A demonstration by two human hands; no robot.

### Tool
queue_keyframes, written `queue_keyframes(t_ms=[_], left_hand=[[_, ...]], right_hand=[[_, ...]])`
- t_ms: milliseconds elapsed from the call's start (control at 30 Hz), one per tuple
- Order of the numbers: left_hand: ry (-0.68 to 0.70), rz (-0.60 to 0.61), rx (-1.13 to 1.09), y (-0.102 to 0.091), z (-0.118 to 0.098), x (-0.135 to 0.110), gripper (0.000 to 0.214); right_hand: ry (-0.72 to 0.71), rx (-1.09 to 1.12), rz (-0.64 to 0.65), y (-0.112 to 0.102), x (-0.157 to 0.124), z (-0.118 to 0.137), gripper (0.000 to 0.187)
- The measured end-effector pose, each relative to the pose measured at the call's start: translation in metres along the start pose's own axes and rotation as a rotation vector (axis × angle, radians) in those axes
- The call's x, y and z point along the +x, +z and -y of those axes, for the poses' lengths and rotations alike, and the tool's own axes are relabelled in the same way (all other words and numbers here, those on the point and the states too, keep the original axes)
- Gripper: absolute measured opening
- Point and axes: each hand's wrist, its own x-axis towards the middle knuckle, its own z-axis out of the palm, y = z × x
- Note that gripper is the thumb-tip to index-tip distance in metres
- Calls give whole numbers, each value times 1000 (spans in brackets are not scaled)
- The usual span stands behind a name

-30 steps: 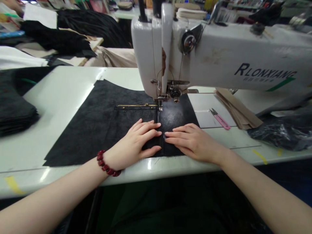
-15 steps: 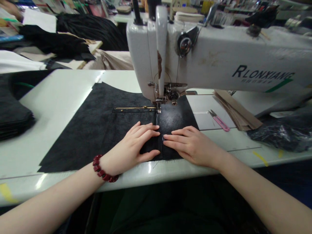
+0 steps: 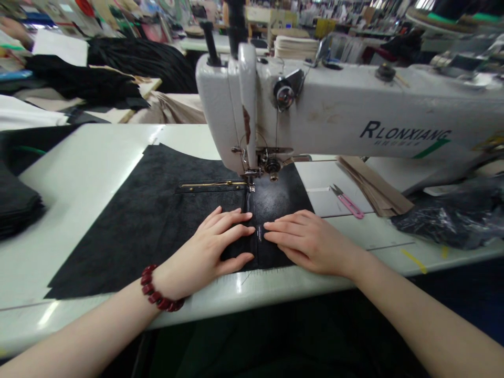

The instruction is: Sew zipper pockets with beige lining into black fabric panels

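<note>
A black leather-like panel (image 3: pixel 149 226) lies flat under the presser foot (image 3: pixel 251 187) of a white sewing machine (image 3: pixel 334 110). My left hand (image 3: pixel 214 244) rests on the panel left of a vertical seam, fingers spread and thumb apart. On the seam's other side my right hand (image 3: pixel 309 240) lies flat with its fingers stretched toward the seam. A small printed label (image 3: pixel 260 233) shows between the two hands. Beyond my left hand, a gold zipper (image 3: pixel 212 184) runs across the panel to near the foot. A dark red bead bracelet (image 3: pixel 157 294) circles my left wrist.
Pink thread snips (image 3: pixel 348 202) lie right of the panel, beside brown paper strips (image 3: pixel 374 186) and a crumpled clear plastic bag (image 3: pixel 452 220). Stacked black pieces (image 3: pixel 19 189) sit at the left. Behind the table (image 3: pixel 106 137) are heaps of black material (image 3: pixel 145 68).
My view has tilted, so the machine and table appear lower and slightly left. My right hand has drawn a little away from the seam, and more of the label shows. Both hands stay on the panel.
</note>
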Motion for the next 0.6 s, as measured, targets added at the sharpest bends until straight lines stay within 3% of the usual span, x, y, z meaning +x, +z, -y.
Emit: queue_keyframes(t_ms=[233,600], left_hand=[[-12,-26,-12,-1,-3,0,48],[-6,1,25,-1,-2,-1,46]], right_hand=[[-31,-39,79,1,4,-2,37],[-15,-84,23,9,4,0,36]])
